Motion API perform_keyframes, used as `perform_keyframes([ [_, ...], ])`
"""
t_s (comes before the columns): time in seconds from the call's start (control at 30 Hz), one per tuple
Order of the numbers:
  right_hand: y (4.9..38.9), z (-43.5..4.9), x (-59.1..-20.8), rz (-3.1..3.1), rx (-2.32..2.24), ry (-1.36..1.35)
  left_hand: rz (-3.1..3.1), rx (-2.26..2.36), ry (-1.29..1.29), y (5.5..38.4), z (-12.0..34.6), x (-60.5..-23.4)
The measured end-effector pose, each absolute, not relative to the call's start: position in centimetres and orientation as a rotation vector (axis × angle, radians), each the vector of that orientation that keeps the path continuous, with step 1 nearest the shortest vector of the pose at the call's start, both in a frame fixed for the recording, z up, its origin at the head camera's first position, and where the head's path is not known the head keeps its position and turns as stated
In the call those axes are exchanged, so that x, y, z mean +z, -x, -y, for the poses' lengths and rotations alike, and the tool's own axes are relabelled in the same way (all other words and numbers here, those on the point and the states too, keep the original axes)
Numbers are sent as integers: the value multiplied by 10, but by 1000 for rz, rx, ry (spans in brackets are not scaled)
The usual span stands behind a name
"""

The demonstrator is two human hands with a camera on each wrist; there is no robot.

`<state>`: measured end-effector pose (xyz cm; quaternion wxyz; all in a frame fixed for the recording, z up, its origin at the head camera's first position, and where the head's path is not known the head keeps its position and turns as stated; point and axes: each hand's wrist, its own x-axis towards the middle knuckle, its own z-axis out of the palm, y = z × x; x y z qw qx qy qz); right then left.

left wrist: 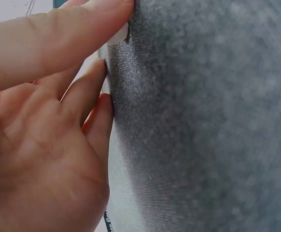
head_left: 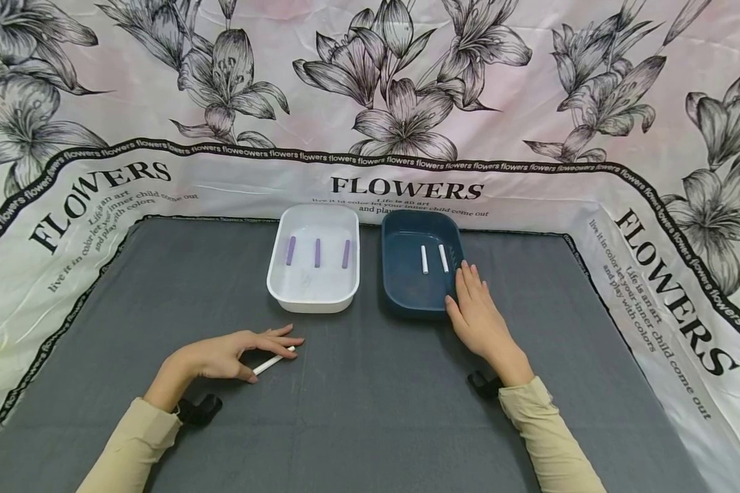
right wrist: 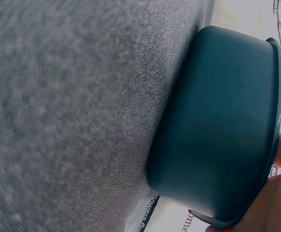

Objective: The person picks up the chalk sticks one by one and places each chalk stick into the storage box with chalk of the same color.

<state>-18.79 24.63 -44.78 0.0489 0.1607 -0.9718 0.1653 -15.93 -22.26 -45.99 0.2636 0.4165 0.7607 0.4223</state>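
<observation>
My left hand [head_left: 231, 354] is low over the grey cloth, left of centre. It pinches a white chalk stick [head_left: 274, 363] end to end, thumb at the near end and fingertips at the far one. In the left wrist view the thumb covers most of that chalk [left wrist: 119, 36]. My right hand [head_left: 482, 320] rests with extended fingers on the right front rim of a dark blue basin [head_left: 414, 307]. Two white chalk sticks [head_left: 424, 260] lie inside this basin. The right wrist view shows the basin's outer wall [right wrist: 217, 121], with the hand at its rim.
A white basin [head_left: 311, 301] stands just left of the blue one, holding three purple chalk sticks [head_left: 317, 253]. Grey cloth [head_left: 370, 411] covers the work surface. Around it runs a white border with printed flowers and lettering [head_left: 407, 188].
</observation>
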Motion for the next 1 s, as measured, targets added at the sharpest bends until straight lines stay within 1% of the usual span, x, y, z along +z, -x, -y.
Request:
perform_keyframes([
  [0.33, 188, -246, -447, 2953, 502, -501, -2095, 1209, -1078, 160, 223, -463],
  [0.63, 186, -247, -446, 2969, 509, -490, -2281, 1167, -1059, 162, 220, -467],
  [1.0, 186, -246, -446, 2956, 498, -489, -2408, 1206, -1003, 156, 199, -464],
])
